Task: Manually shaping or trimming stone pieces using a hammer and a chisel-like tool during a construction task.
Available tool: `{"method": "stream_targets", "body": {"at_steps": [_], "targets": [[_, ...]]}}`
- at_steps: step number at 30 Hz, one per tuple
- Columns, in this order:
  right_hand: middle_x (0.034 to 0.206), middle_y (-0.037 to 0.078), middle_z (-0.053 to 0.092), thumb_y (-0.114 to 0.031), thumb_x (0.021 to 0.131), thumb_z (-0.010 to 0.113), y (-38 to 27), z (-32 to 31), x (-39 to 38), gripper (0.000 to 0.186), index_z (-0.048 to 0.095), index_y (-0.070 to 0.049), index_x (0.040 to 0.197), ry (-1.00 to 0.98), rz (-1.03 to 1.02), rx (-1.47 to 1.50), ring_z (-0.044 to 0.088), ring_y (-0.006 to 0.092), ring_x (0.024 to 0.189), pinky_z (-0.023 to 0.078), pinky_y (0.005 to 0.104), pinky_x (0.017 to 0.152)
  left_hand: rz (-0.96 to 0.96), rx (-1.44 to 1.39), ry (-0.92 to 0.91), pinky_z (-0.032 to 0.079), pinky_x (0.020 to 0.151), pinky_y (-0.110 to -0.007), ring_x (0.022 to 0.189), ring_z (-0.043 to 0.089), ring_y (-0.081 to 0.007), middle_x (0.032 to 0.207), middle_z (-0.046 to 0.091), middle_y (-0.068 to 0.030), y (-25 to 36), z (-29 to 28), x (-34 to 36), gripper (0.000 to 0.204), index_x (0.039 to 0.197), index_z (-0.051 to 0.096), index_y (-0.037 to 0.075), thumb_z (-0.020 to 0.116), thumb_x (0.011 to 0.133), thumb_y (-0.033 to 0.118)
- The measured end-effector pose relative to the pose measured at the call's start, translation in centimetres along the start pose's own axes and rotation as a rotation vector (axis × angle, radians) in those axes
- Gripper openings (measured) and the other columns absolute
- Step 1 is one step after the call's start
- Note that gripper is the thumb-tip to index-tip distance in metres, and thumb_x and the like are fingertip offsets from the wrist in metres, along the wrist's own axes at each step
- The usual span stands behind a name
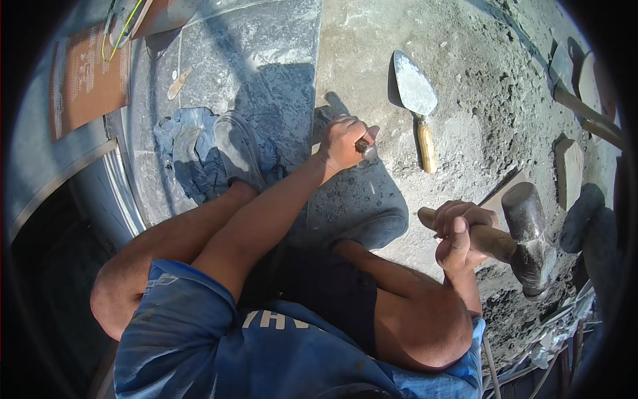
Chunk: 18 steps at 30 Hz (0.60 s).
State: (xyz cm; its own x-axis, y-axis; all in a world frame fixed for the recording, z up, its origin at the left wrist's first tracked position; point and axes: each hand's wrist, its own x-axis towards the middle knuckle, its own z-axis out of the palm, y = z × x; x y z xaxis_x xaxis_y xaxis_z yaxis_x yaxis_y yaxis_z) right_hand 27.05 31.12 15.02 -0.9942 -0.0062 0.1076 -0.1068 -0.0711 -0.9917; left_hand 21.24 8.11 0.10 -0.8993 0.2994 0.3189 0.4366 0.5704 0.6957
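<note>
My left hand (342, 141) is closed in a fist around a metal chisel (365, 147). Only its blunt, shiny end pokes out by my thumb; the rest is hidden by the fist and shadow. To the right, my right hand (460, 233) grips the wooden handle of a heavy hammer (528, 226), whose thick metal head is raised above the ground and apart from the chisel. Beyond my hands a pointed trowel (416, 86) with a wooden handle lies on the rough grey floor, touched by neither hand.
My shoes rest on either side of a straight seam between dark tiles (279, 40) and rough concrete (359, 60). A crumpled grey-blue bag (183, 149) lies beside my left shoe. Loose rubble (498, 120) and a stone piece (569, 173) are at right; brown cardboard (90, 76) sits far left.
</note>
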Motion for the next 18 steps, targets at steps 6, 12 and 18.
{"method": "stream_targets", "body": {"at_steps": [6,12,18], "targets": [[0.061,0.008,0.054,-0.013,0.090,0.058,5.6,2.4,-2.1,0.016,0.056,0.000,0.080,-0.323,0.493,-0.455,0.043,0.0158,0.053,0.042,0.0325,0.052,-0.068,-0.030,0.070,0.036,0.047,-0.039,0.047,0.047,-0.0288,0.053,0.045,-0.0113,-0.4,0.2,0.5,0.031,0.062,0.046,0.004,0.068,0.082,0.010],[0.068,0.010,0.058,-0.001,0.089,0.054,7.0,-0.5,-5.5,0.012,0.057,0.003,0.078,-0.406,0.023,-0.521,0.054,0.0153,0.056,0.042,0.0280,0.051,-0.158,-0.010,0.012,0.037,0.048,-0.039,0.050,0.048,-0.0289,0.055,0.046,-0.0111,-0.4,-0.6,0.3,0.033,0.061,0.044,0.005,0.067,0.084,0.012],[0.064,0.018,0.059,-0.010,0.080,0.064,7.3,1.1,-2.6,0.011,0.058,-0.002,0.085,-0.374,0.336,-0.567,0.063,0.0328,0.060,0.048,0.0376,0.055,-0.255,-0.099,-0.013,0.037,0.048,-0.041,0.050,0.047,-0.0301,0.054,0.043,-0.0125,-0.8,-2.0,0.1,0.036,0.062,0.044,0.004,0.065,0.087,0.019]]}}
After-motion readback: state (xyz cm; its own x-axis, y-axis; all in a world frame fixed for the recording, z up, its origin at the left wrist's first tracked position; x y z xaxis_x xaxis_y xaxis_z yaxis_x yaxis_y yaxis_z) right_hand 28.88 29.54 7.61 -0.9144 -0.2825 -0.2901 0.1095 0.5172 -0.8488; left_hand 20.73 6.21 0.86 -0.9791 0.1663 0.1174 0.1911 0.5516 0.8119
